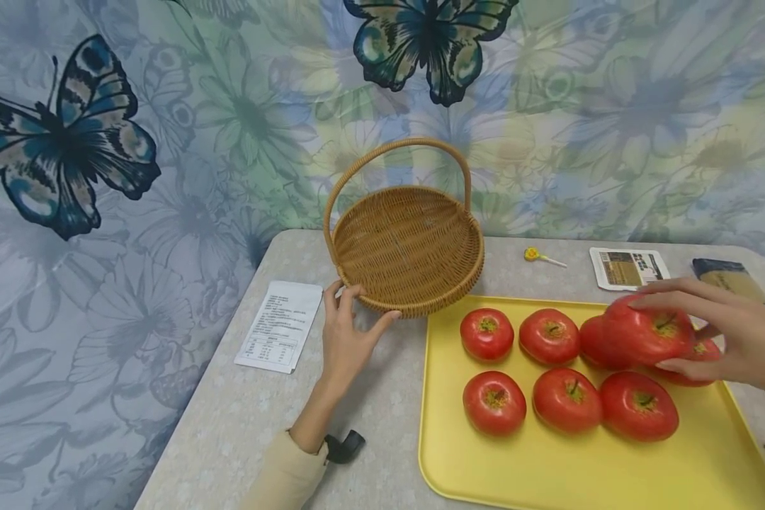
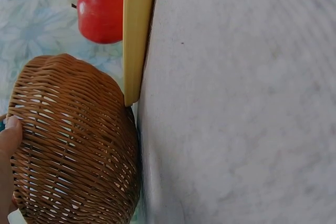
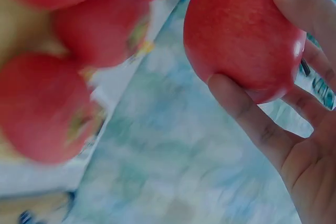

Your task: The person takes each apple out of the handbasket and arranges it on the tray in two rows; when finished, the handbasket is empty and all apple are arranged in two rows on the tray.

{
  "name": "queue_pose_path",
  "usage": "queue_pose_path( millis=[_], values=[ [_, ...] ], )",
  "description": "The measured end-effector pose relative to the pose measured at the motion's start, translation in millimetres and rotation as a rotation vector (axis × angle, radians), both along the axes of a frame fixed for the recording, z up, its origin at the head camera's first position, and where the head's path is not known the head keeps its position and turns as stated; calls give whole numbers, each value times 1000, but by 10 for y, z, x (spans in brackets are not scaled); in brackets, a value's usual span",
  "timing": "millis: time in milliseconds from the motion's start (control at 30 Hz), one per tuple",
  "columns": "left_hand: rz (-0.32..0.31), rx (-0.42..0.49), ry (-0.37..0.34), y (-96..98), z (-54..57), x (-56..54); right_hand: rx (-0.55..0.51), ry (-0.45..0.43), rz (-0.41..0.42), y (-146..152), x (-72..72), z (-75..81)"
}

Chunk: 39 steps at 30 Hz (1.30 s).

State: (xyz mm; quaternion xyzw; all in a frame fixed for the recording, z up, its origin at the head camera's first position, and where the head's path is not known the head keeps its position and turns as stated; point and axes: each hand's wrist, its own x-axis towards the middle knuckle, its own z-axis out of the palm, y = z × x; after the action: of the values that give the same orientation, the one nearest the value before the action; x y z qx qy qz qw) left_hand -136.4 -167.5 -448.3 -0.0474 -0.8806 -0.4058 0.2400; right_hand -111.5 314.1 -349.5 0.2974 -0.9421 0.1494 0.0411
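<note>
A wicker basket (image 1: 408, 241) with a tall arched handle stands at the back of the table. My left hand (image 1: 350, 340) holds its near rim, fingers at the left and thumb at the front; in the left wrist view the thumb (image 2: 10, 135) lies against the woven side. With my right hand (image 1: 733, 333) I grip a red apple (image 1: 650, 329) above the yellow tray (image 1: 612, 474), thumb and fingers spread around it. Several more red apples (image 1: 494, 402) lie in two rows on the tray, partly hidden behind the held one. The right wrist view shows the gripped apple (image 3: 241, 35) close up.
A white printed packet (image 1: 280, 326) lies left of the basket. Behind the tray are a yellow lollipop (image 1: 535, 255), a small white-edged packet (image 1: 627, 268) and a dark-and-tan packet (image 1: 733, 276). A butterfly-patterned cloth (image 1: 229, 142) hangs behind the table.
</note>
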Motion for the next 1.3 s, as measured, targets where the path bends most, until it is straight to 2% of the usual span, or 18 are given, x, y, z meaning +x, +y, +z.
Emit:
queue_pose_path(
  millis=[133,233,300,367,433,533,633,767,967,1233,1300],
  values=[
    [-6,-9,14,13,-3,-12,35,-93,-131,373,177,-213],
    [-1,-14,13,10,-6,-13,51,-115,-216,613,290,-379],
    [2,-10,0,12,-17,-9,19,-98,-255,741,377,-504],
    [5,-8,-7,3,-16,-6,0,-52,-256,837,433,-619],
    [5,-3,-11,0,-19,-2,-5,-50,-251,901,488,-731],
    [-2,2,-6,0,-17,2,-14,-63,-207,963,543,-900],
    [-8,6,-4,4,-13,4,-15,-120,-202,953,611,-1025],
    [-8,3,-3,6,-9,2,18,-155,-231,909,655,-1074],
    [-1,3,-7,4,-1,4,22,-336,-304,889,643,-1054],
    [-8,34,-19,14,-6,-5,4,-449,-372,926,694,-1125],
    [-18,45,-15,16,-6,-9,-9,-447,-373,915,712,-1135]
  ],
)
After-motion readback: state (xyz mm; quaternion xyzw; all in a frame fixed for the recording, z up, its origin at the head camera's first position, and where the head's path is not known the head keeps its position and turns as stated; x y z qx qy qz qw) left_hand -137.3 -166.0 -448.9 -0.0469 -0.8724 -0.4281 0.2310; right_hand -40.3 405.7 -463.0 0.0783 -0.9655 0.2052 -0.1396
